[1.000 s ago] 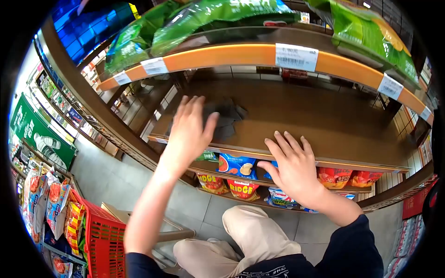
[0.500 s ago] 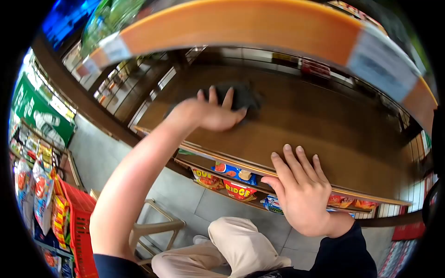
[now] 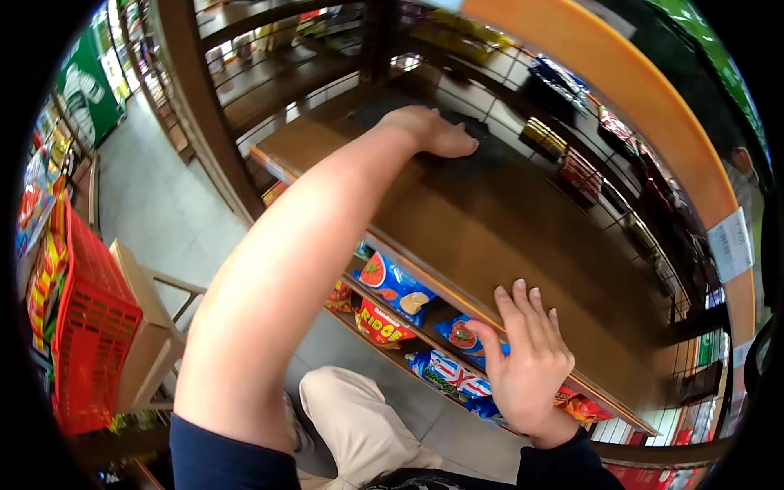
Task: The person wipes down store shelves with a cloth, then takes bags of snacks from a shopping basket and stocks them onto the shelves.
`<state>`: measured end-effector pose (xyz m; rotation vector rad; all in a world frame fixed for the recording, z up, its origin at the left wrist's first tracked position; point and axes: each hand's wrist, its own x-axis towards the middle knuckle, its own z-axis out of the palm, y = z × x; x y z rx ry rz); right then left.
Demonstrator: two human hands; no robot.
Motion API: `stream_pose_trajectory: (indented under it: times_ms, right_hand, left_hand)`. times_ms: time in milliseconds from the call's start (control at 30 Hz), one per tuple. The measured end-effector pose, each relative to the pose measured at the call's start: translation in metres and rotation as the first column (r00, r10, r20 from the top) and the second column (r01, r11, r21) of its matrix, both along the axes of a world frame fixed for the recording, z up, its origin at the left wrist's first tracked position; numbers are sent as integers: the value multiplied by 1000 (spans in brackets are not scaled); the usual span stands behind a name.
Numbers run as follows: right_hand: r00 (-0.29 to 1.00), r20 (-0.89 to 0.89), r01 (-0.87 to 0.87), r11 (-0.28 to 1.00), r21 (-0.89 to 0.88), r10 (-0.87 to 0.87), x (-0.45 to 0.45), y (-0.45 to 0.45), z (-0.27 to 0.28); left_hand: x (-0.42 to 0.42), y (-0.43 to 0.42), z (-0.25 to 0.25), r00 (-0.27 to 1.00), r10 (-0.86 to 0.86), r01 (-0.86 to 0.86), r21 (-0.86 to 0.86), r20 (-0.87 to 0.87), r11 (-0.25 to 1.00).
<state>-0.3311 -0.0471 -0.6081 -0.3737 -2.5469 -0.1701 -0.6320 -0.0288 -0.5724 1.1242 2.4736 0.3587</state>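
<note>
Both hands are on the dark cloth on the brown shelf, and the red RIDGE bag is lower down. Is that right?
Not quite: only the left hand is on the dark cloth. The head view shows the right hand at the front edge of the brown shelf, apart from the cloth. The red RIDGE bag is lower down, as you said.

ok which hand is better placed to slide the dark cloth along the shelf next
Probably the left hand: it lies on the dark cloth, toward the back of the shelf. The right hand is at the front edge, apart from the cloth.
</note>
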Motion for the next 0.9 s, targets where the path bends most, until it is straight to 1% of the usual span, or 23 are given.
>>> stream_pose_trajectory:
  times_ms: [67,133,200,233,267,333,467,533,567,600,667,700,767,900]
  right_hand:
    - [1000,0,23,1000,12,-23,0,-1,-1]
    - [1000,16,5,1000,21,-6,-1,-1,0]
    - [1000,-21,15,1000,23,-14,-1,-1,-1]
    - [999,-34,10,1000,22,-10,0,0,-2]
    - [1000,-15,24,999,24,-23,3,0,-2]
    - [999,-28,32,999,-6,-32,-1,-2,0]
    - [998,-42,54,999,-7,-54,1,-2,-2]
    - [998,-50,33,999,-16,-34,3,-1,-1]
    - [998,-33,48,999,-19,-49,5,-1,0]
    - [996,-54,77,997,-24,-78,5,-1,0]
    - [998,-49,44,998,-34,-46,6,-2,0]
    - [997,-53,54,998,-28,-55,5,-3,0]
    - [996,-66,65,997,-38,-68,6,-3,0]
    - [994,-86,62,997,-52,-67,6,-3,-3]
  left_hand:
    - [7,-3,6,995,-6,13,68,-100,998]
    - [0,9,6,980,-99,60,-220,-172,974]
    - [-1,10,13,987,-116,89,-233,-108,968]
    - [-2,12,4,997,-45,44,-24,-65,999]
    - [0,11,5,997,-67,64,-58,-42,996]
    - [6,6,5,982,-71,68,-24,-172,997]
    - [10,3,6,983,-75,68,-48,-168,997]
    - [8,6,9,981,-87,74,-79,-174,994]
    - [13,4,8,973,-55,49,-34,-222,998]
    - [13,4,7,965,-75,68,-38,-250,997]
    - [15,3,8,962,-82,57,-103,-262,993]
    - [15,6,5,954,-108,79,-113,-278,990]
    - [15,7,3,961,-62,17,-166,-270,986]
    - [15,8,3,959,-87,18,-248,-269,969]
